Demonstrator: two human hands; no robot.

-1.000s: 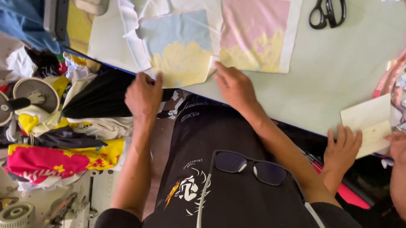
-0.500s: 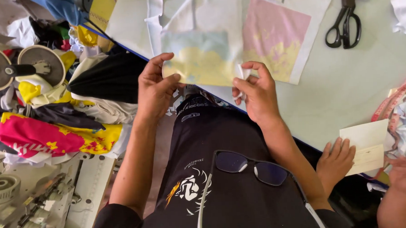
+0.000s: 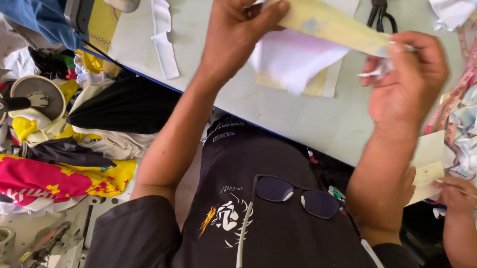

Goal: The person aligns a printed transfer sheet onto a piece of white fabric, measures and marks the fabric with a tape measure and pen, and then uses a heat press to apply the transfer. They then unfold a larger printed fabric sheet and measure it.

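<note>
left hand [image 3: 239,29] pinched shut on one end of a yellow printed fabric strip [image 3: 333,22], right hand [image 3: 407,75] gripping the other end, strip stretched above the pale green table [image 3: 296,115], scissors [image 3: 379,7] up top, bright fabric heap [image 3: 53,179] off left

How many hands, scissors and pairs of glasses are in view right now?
Hands: 4, the person's left hand and right hand, plus a co-worker's two hands
Scissors: 1
Sunglasses: 1
Total: 6
</note>
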